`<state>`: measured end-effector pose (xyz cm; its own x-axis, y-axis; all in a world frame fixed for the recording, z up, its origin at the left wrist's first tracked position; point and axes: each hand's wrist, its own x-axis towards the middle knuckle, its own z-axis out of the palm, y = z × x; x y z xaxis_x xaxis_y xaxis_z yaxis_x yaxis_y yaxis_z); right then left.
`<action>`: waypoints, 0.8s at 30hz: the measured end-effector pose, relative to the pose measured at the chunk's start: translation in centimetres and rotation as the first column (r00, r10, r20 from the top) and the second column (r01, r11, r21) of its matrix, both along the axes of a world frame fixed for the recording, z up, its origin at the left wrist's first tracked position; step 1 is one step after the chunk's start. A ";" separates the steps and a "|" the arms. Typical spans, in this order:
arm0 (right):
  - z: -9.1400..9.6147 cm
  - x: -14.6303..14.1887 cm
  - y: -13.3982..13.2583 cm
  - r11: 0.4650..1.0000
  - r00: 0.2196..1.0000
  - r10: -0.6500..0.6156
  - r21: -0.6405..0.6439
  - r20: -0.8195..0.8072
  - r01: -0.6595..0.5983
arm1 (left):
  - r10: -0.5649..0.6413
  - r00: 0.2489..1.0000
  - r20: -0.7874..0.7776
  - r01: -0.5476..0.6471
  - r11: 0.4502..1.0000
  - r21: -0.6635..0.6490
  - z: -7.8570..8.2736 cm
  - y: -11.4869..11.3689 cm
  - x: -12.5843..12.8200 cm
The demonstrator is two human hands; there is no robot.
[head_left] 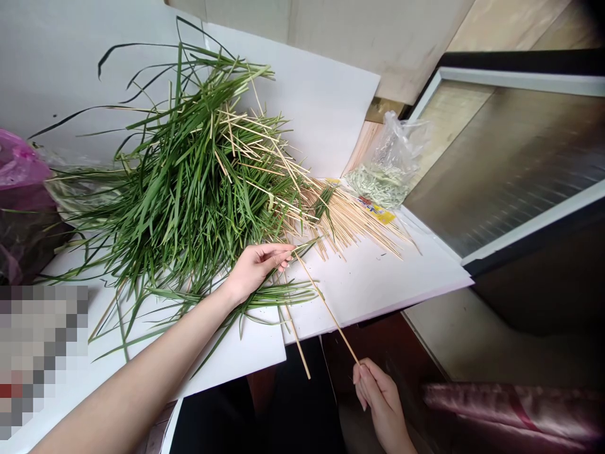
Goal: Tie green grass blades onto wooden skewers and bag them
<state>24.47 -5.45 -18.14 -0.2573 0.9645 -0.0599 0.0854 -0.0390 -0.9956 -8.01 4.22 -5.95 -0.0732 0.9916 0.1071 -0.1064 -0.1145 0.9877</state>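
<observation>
Right hand (380, 403) pinches a thin pale wooden skewer (326, 306) between its fingers; left hand (258, 271), fingers curled narrowly, meets its tip beside long green grass blades (184, 183); yellow label (377, 210) unreadable.

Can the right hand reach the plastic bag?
Probably yes: the right hand, holding a skewer, has only the white board and loose bamboo skewers between it and the clear plastic bag.

Grass (179, 183) heaped on a board (378, 284), skewers (350, 221) to its right, plastic bag (390, 167) behind them, another bag (21, 167) left

You've got a pink plastic bag (21, 170) far left, a clear plastic bag (390, 164) up top, and some rolled pink fabric (510, 410) bottom right, man.
</observation>
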 end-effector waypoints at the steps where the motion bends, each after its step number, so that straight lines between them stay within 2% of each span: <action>1: 0.0 0.0 0.0 1.000 1.000 0.003 -0.001 0.003 -0.003 | 0.003 1.000 0.000 -0.003 1.000 -0.001 0.0 0.0 0.0; 9: 0.1 0.0 -0.1 1.000 1.000 -0.004 -0.006 -0.016 0.003 | -0.024 1.000 -0.006 0.024 1.000 0.003 0.0 0.0 0.0; 24: 0.3 0.0 -0.1 1.000 1.000 0.005 -0.009 0.007 -0.005 | 0.004 1.000 -0.031 -0.003 0.999 0.039 0.0 0.0 0.0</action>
<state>24.47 -5.50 -17.87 -0.2615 0.9626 -0.0701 0.0922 -0.0473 -0.9946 -7.97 4.17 -5.94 -0.0729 0.9862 0.1483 -0.0754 -0.1537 0.9852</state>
